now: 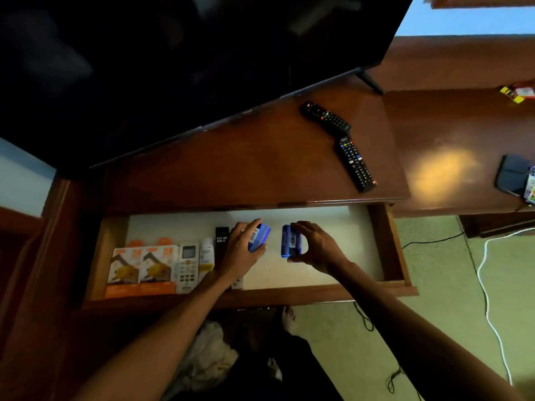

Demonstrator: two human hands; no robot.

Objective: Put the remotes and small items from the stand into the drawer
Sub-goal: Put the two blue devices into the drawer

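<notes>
The drawer [390, 244] stands pulled out below the table [231, 169]. At its left end two orange boxes [142, 267] lie side by side. Just right of them come a white remote [188, 264], a white bottle [207, 254] and a slim black remote [221, 241], all lengthwise front to back.

Next comes the left hand [240, 250], its fingers curled round the left blue box [259, 237], right beside the slim black remote. A little further right, the right hand [315, 247] pinches the right blue box [291, 241] between thumb and fingers. Both boxes are small, glossy and blue, each with a white barcode label. They are low over the drawer's white floor, but I cannot tell whether they rest on it.

What is left to collect lies up and to the right of both hands, on the table top behind the drawer. The near remote [354, 163] is black with coloured buttons. Its long axis runs from back-left to front-right, and its lower end is close to the table's front edge. The far remote [325, 117], also black, slants more crosswise, its right end just by the near remote's top. The right hand is the nearer one to both, so it is probably the one to reach for them.

At the far right sit a dark flat case [512, 173] and a yellow and red packet [518, 92], well apart from the remotes.
</notes>
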